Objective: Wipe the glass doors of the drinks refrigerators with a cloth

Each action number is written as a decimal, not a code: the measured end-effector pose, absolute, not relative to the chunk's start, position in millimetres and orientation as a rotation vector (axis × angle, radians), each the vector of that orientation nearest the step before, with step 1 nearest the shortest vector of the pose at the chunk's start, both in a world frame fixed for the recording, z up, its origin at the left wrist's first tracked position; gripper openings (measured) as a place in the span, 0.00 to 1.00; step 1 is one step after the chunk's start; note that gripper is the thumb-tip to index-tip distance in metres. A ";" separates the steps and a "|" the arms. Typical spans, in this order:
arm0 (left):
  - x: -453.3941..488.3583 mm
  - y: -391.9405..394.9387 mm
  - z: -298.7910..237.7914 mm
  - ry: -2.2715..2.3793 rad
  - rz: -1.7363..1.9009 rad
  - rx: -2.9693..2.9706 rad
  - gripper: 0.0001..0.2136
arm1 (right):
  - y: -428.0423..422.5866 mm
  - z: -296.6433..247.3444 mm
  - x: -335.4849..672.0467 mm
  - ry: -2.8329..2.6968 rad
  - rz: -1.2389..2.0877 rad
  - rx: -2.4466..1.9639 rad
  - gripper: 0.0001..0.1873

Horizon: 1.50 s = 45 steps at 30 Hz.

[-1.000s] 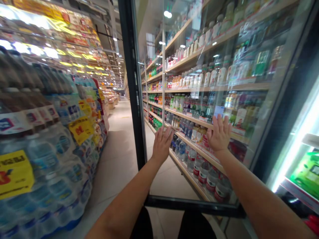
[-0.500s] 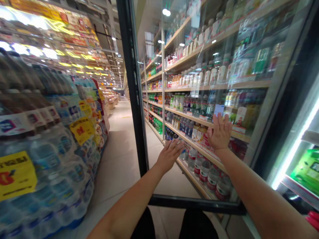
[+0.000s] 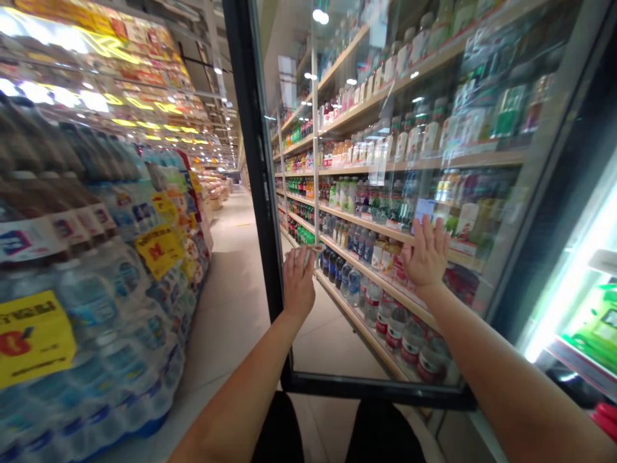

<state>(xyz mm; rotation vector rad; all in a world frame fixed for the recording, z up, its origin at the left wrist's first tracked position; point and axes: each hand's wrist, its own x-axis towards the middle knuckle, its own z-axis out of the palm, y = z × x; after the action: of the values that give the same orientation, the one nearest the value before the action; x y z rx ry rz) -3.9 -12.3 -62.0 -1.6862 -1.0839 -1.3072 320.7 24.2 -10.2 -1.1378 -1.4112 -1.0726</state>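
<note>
While both arms are stretched out in front of me, the thing they meet is the glass door point(image 3: 249, 161) of a cooler, standing swung out into the aisle with its long axis upright and its dark free edge on my left. My right hand point(image 3: 425, 260) is spread flat on the pane, fingers apart and pointing up, gripping nothing. It sits roughly mid-pane, on the side toward the lit cooler interior point(image 3: 578, 302), where the door looks to be hinged. My left hand point(image 3: 299, 283) is lower and clearly the nearer of the two to the free edge, just beside the dark frame. Its fingertips are smeared by blur — something pale shows at them, and I cannot tell whether they lie open on the glass or pinch something. So the door lies straight ahead of both palms, face-on, with its bottom rail point(image 3: 376, 389) below the wrists. Through the pane I see shelves of bottles point(image 3: 385, 225) running down the aisle; stacked water packs point(image 3: 96, 308) line my left, well apart from either hand.
</note>
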 end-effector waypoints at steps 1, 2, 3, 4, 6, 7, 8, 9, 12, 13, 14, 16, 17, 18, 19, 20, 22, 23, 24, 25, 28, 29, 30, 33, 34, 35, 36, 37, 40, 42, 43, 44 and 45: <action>-5.1 -11.0 -56.3 -1.087 -1.307 -1.679 0.30 | 24.3 -10.1 320.5 -1.407 -1.081 -1.140 0.34; -5.8 -9.2 -46.5 -1.091 -1.313 -1.669 0.30 | 24.5 -10.0 320.3 -1.402 -1.090 -1.140 0.33; -6.1 -7.4 -34.1 -1.095 -1.324 -1.656 0.30 | 24.9 -9.9 320.1 -1.397 -1.096 -1.137 0.33; -6.0 -5.7 -21.2 -1.096 -1.339 -1.643 0.29 | 25.3 -10.0 320.0 -1.395 -1.099 -1.133 0.33; -4.2 -3.6 -1.4 -1.100 -1.368 -1.625 0.29 | 26.2 -10.2 320.0 -1.395 -1.097 -1.125 0.33; -2.6 -3.7 2.3 -1.102 -1.375 -1.623 0.29 | 26.6 -10.4 320.2 -1.395 -1.094 -1.124 0.33; -0.4 -4.7 0.8 -1.105 -1.375 -1.628 0.30 | 26.8 -10.7 320.3 -1.396 -1.091 -1.124 0.33; 2.1 -6.7 -5.9 -1.108 -1.367 -1.641 0.30 | 27.0 -10.9 320.5 -1.396 -1.089 -1.127 0.33; 10.2 -16.2 -45.1 -1.067 -1.275 -1.737 0.32 | 26.9 -10.9 321.1 -1.386 -1.094 -1.133 0.33; 12.1 -19.2 -58.3 -1.038 -1.231 -1.775 0.33 | 26.7 -10.7 321.1 -1.381 -1.104 -1.130 0.33; 13.1 -21.3 -68.0 -1.010 -1.193 -1.806 0.33 | 26.4 -10.5 321.0 -1.375 -1.117 -1.125 0.33; 12.0 -21.8 -71.8 -0.974 -1.153 -1.834 0.33 | 25.7 -9.8 320.4 -1.362 -1.145 -1.110 0.33; 10.3 -20.2 -65.2 -0.972 -1.160 -1.828 0.33 | 25.3 -9.5 320.0 -1.358 -1.154 -1.103 0.33; 8.2 -17.5 -54.1 -0.980 -1.181 -1.812 0.33 | 25.0 -9.2 319.6 -1.355 -1.155 -1.099 0.32; 6.1 -14.4 -40.3 -0.992 -1.208 -1.790 0.33 | 24.8 -9.0 319.1 -1.354 -1.151 -1.096 0.32; 4.5 -11.3 -26.1 -1.008 -1.240 -1.766 0.33 | 24.7 -8.8 318.7 -1.353 -1.143 -1.096 0.32; 4.7 -7.0 -5.9 -1.045 -1.287 -1.726 0.33 | 24.7 -8.8 318.3 -1.362 -1.114 -1.102 0.32; 7.0 -6.5 -2.9 -1.060 -1.294 -1.714 0.33 | 24.8 -8.9 318.3 -1.368 -1.102 -1.101 0.32; 10.6 -7.2 -5.4 -1.055 -1.278 -1.718 0.33 | 24.9 -9.1 318.4 -1.372 -1.093 -1.098 0.33; 15.5 -9.0 -12.6 -1.023 -1.237 -1.742 0.32 | 25.1 -9.3 318.7 -1.374 -1.088 -1.092 0.33; 31.8 -16.3 -41.3 -0.819 -1.046 -1.870 0.30 | 25.5 -9.8 319.7 -1.379 -1.085 -1.072 0.34; 36.3 -17.5 -45.6 -0.757 -0.991 -1.905 0.29 | 25.6 -9.9 319.9 -1.379 -1.085 -1.068 0.34; 39.8 -17.4 -44.4 -0.720 -0.956 -1.925 0.28 | 25.6 -9.9 320.0 -1.380 -1.086 -1.065 0.34; 45.1 -10.1 -10.7 -0.731 -0.959 -1.912 0.28 | 25.9 -9.7 319.6 -1.374 -1.099 -1.058 0.34; 46.2 -6.4 5.1 -0.750 -0.989 -1.889 0.28 | 26.0 -9.6 319.4 -1.370 -1.107 -1.057 0.34; 47.6 -2.8 19.3 -0.777 -1.030 -1.859 0.28 | 26.0 -9.6 319.2 -1.369 -1.113 -1.055 0.34; 49.6 0.1 29.7 -0.804 -1.077 -1.826 0.28 | 26.0 -9.6 319.1 -1.369 -1.115 -1.055 0.34; 52.3 2.0 34.8 -0.823 -1.115 -1.799 0.28 | 26.0 -9.7 319.1 -1.373 -1.112 -1.054 0.34; 63.4 0.6 19.6 -0.793 -1.112 -1.811 0.27 | 25.7 -10.1 319.5 -1.393 -1.076 -1.067 0.33; 70.0 -3.5 0.6 -0.684 -1.017 -1.881 0.24 | 25.4 -10.2 319.7 -1.396 -1.064 -1.081 0.33; 72.3 -5.0 -4.6 -0.632 -0.966 -1.914 0.23 | 25.3 -10.1 319.7 -1.393 -1.068 -1.084 0.33; 73.8 -5.6 -4.5 -0.597 -0.925 -1.938 0.22 | 25.1 -10.0 319.5 -1.389 -1.077 -1.085 0.33; 74.6 -5.1 1.6 -0.588 -0.907 -1.948 0.22 | 25.0 -9.8 319.3 -1.385 -1.089 -1.081 0.33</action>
<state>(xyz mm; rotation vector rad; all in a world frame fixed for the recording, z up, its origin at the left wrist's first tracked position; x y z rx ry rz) 74.6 -5.1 1.6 -1.9484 -0.5879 -0.9070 319.3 25.0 -9.8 -1.0805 -1.3851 -1.0886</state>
